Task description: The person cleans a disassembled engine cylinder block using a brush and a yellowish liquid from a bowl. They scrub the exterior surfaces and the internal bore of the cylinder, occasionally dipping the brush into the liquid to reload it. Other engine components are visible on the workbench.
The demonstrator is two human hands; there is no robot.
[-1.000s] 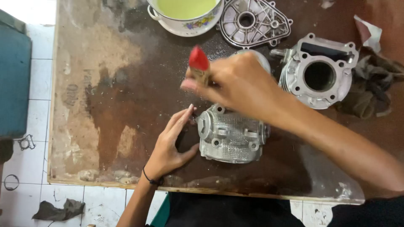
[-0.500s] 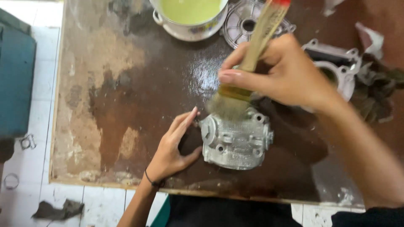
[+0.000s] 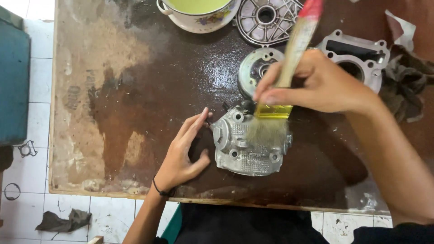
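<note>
Brushing step under way. Right hand [image 3: 327, 86] clenched on paintbrush [image 3: 289, 63], bristles on grey engine casting [image 3: 248, 142] at bench [image 3: 135, 90] middle. Left hand [image 3: 185, 156] flat, fingers spread, steadying casting's side. Next stroke wants casting held firm.

We see a stained brown worktop [image 3: 135, 90] carrying a cylinder head [image 3: 246, 144], a bowl [image 3: 199, 18] far, metal covers [image 3: 266, 18] and a rag [image 3: 407, 90] right.
</note>
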